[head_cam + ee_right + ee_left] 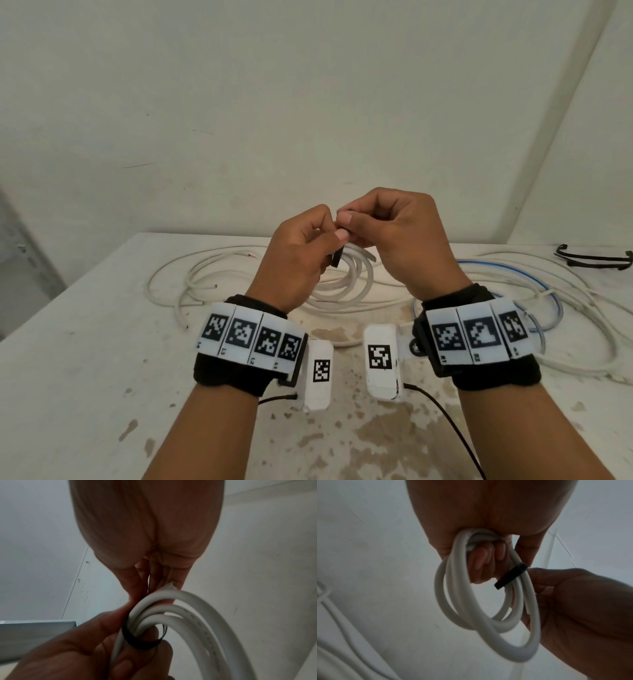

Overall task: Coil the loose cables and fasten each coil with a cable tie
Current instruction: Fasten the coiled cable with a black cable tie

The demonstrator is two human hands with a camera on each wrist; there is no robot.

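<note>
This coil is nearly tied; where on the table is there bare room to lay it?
The near left of the table, in front of the loose white cables, is bare. So is the stained strip by the near edge. The far half is crowded: cables left, blue-and-white tangle right.

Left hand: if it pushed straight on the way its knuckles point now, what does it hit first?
Probably the right hand: the left hand already meets it at the black cable tie on the white coil. Depth unclear.
</note>
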